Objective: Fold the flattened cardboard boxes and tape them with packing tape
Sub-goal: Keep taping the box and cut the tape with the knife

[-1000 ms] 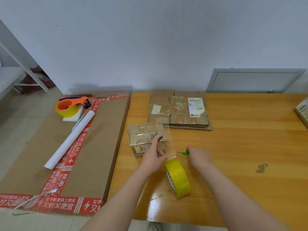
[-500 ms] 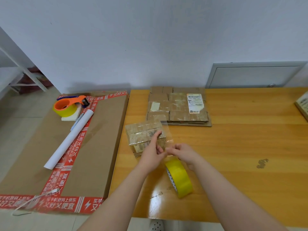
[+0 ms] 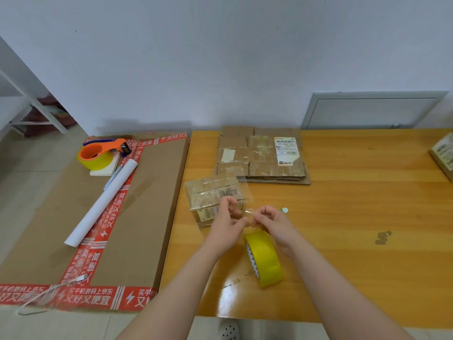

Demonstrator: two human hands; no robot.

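Observation:
A small folded cardboard box [image 3: 208,197] stands on the wooden table [image 3: 343,217], wrapped in clear tape. A clear tape strip [image 3: 244,192] rises from the box's right side. My left hand [image 3: 228,222] and my right hand [image 3: 270,220] both pinch this strip just right of the box, fingertips nearly touching. A yellow tape roll [image 3: 264,258] stands on edge just below my hands. A stack of flattened cardboard boxes [image 3: 264,155] lies behind. A small green-and-white object [image 3: 284,210] peeks out behind my right hand.
A large flat carton [image 3: 137,217] with red printed tape lies left of the table, carrying an orange tape dispenser [image 3: 100,153], a white paper roll [image 3: 101,202] and a pen. Another box [image 3: 443,153] sits at the table's right edge. A grey panel leans on the wall.
My right hand moved left from the table to meet my left hand at the tape strip. Both hands now pinch the tape beside the box.

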